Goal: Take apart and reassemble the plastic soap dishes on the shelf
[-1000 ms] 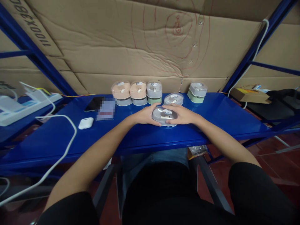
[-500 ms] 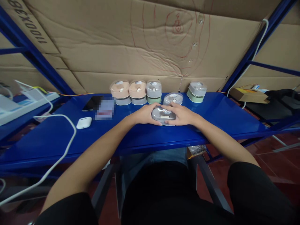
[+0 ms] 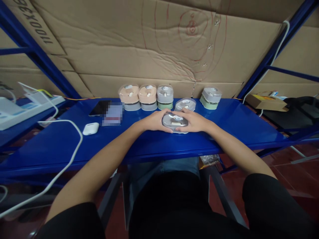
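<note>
Both hands are wrapped round a small oval plastic box [image 3: 171,120] with a dark grey, see-through lid and a pale clasp on its front. My left hand [image 3: 157,120] grips its left side, and my right hand [image 3: 195,120] its right side. The box's lower part is mostly hidden by fingers. Just behind my right hand sits a low clear-lidded grey box [image 3: 184,104]. Farther back, a row holds two peach-over-grey boxes [image 3: 129,94] [image 3: 148,94] and a grey-over-green box [image 3: 165,96]. Another grey-over-green box [image 3: 210,97] stands apart to the right.
On the blue table [image 3: 119,146] to my left lie a white earphone case [image 3: 90,128], a dark phone [image 3: 99,108] and a blurred-out item [image 3: 113,113]. A white cable [image 3: 77,146] crosses the left side. Cardboard [image 3: 119,49] forms the back wall. An open carton [image 3: 267,102] stands at right.
The camera view has shifted slightly. Both hands stay round the dark-lidded box, and the other boxes keep their places.
</note>
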`<action>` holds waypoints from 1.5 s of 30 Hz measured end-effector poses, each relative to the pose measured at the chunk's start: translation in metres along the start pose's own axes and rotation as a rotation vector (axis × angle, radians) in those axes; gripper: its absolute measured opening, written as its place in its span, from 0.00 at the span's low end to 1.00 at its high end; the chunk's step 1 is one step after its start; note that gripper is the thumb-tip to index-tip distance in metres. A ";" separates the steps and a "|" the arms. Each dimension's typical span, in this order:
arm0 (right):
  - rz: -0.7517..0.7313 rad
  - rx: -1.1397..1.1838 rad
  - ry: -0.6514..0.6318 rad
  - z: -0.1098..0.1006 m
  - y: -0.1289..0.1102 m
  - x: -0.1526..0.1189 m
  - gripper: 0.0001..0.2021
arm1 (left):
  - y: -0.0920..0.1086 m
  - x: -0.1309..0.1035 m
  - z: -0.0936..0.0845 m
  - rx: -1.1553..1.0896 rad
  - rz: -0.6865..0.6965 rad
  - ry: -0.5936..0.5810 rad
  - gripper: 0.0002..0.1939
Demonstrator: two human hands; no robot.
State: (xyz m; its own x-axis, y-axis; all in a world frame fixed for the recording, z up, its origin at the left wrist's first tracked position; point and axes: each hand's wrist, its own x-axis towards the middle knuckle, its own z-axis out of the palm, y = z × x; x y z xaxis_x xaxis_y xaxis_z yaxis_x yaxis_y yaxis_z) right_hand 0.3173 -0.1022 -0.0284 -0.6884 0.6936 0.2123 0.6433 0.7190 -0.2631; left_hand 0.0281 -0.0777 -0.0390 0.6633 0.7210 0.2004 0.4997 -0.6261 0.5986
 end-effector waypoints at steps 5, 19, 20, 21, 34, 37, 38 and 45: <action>0.003 -0.023 0.000 0.004 -0.002 -0.002 0.51 | -0.001 0.000 -0.001 -0.017 0.011 -0.014 0.60; 0.191 -0.194 0.214 -0.003 0.060 0.006 0.40 | 0.016 -0.006 -0.017 0.222 -0.066 -0.067 0.60; 0.216 -0.225 0.171 -0.004 0.058 0.006 0.40 | 0.016 -0.007 -0.019 0.263 -0.109 -0.056 0.59; 0.241 -0.262 0.150 -0.006 0.055 0.006 0.39 | 0.017 -0.008 -0.020 0.305 -0.159 -0.041 0.58; 0.276 -0.003 -0.170 -0.055 0.049 -0.026 0.62 | 0.030 -0.010 -0.012 0.454 -0.215 -0.007 0.58; 0.389 -0.004 -0.238 -0.061 0.044 -0.031 0.67 | 0.034 -0.008 -0.005 0.439 -0.130 -0.012 0.53; 0.427 -0.017 -0.259 -0.063 0.041 -0.033 0.68 | 0.036 -0.005 -0.001 0.445 -0.115 -0.012 0.51; 0.641 -0.060 -0.321 -0.077 0.025 -0.042 0.70 | 0.060 0.055 0.036 0.602 -0.124 -0.022 0.43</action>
State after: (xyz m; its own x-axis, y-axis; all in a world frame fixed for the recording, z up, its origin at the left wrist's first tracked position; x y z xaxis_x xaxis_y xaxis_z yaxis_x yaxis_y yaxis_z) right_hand 0.3879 -0.1101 0.0282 -0.2277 0.9394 -0.2564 0.9649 0.1822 -0.1894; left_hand 0.1150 -0.0860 -0.0201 0.5882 0.7969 0.1377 0.7965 -0.6004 0.0718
